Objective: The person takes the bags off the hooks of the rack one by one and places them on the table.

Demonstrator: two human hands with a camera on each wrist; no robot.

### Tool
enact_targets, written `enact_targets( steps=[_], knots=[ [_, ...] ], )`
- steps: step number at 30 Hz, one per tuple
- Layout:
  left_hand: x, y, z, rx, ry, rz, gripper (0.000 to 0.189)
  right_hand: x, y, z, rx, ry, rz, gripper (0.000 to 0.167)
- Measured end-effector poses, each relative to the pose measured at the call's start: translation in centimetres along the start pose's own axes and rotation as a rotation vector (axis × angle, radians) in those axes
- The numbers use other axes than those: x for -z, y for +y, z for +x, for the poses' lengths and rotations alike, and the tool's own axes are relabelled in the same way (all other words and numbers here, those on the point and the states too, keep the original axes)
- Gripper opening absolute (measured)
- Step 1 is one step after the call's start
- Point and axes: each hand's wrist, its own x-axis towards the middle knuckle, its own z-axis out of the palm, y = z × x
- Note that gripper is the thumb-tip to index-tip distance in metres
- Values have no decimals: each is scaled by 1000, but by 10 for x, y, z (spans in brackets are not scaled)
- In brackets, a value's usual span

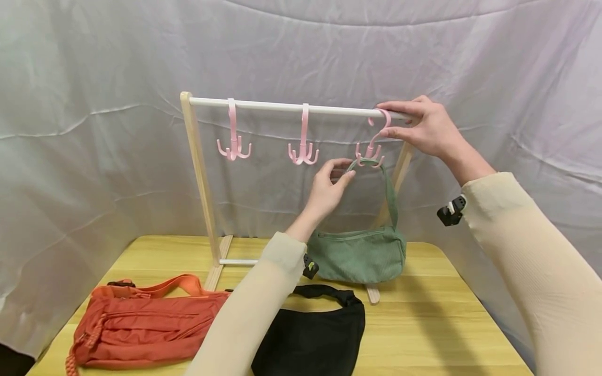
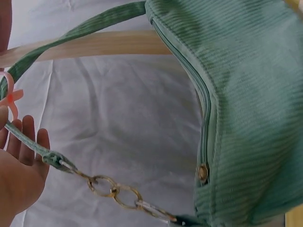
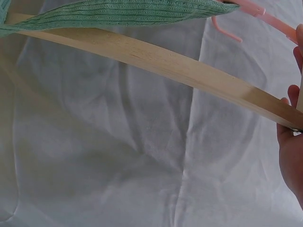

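A green corduroy shoulder bag [image 1: 359, 253] hangs by its strap [image 1: 391, 198] from the rightmost pink hook hanger [image 1: 370, 151]. My left hand [image 1: 327, 188] pinches the strap near the hook's prongs, thumb in front and fingers behind. Gold rings [image 2: 113, 189] join that strap end to the bag in the left wrist view. At the rail's right end, my right hand [image 1: 425, 125] grips the hanger's upper part, its thumb against the stem and fingers over the white rail [image 1: 338, 110]. The right wrist view shows only part of the right hand [image 3: 293, 156].
Two more pink hook hangers [image 1: 233, 138] [image 1: 303, 143] hang along the rail of the wooden-legged rack [image 1: 199, 172]. An orange-red bag [image 1: 155, 326] lies at the table's left front. A black bag [image 1: 315, 339] lies beside it, partly behind my left sleeve. Grey cloth [image 1: 117, 62] hangs behind.
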Motion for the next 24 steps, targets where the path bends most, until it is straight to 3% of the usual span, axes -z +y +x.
enact_targets(
  steps=[20,24],
  knots=[
    [-10,13,10,-14,161,-189,22,-5,-3,0,-3,23,-6,51],
    [-11,16,13,11,178,-229,22,-5,-4,-1,-5,17,-8,50]
  ],
)
